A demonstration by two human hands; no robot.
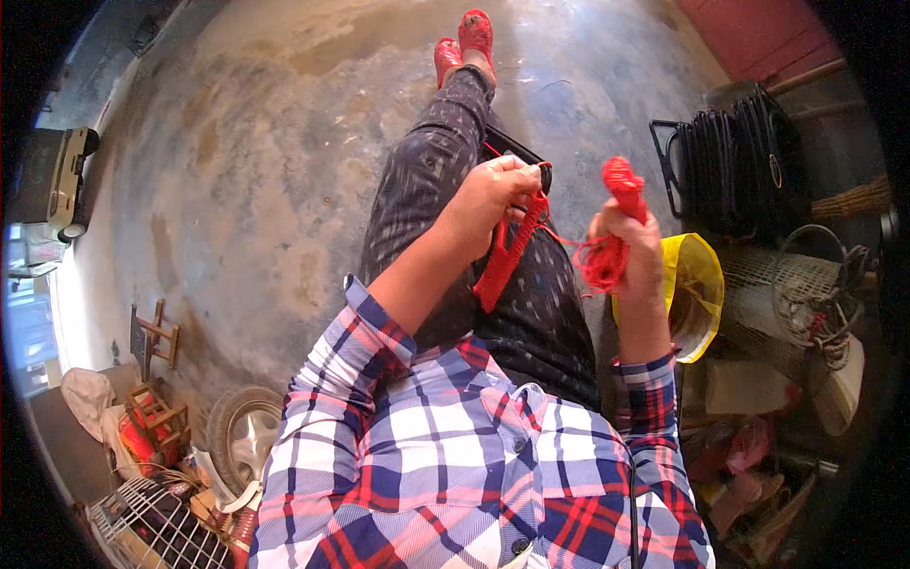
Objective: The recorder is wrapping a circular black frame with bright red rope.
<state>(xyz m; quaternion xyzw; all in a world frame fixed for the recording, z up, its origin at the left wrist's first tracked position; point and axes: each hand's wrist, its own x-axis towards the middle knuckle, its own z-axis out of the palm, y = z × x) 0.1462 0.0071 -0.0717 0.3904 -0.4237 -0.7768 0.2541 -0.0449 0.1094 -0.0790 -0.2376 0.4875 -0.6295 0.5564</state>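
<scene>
Above my lap, my left hand (502,197) is closed in a pinch at the top end of a narrow red knitted or crocheted strip (500,270). The strip hangs down over my dark trouser leg. My right hand (626,234) is wrapped round a bundle of red yarn (603,261), with its wound end sticking up above the fist and loose loops drooping below. A strand of the yarn runs across from the bundle to the strip. Whether a hook or needle is in the left fingers is too small to tell.
Beside my right forearm stands a yellow-rimmed bag or bucket (697,299). Farther right are a stack of black folded frames (735,156) and a wire mesh roll (758,284). At lower left lie a wheel (242,431), a small wooden stool (156,422) and a white wire rack (156,531).
</scene>
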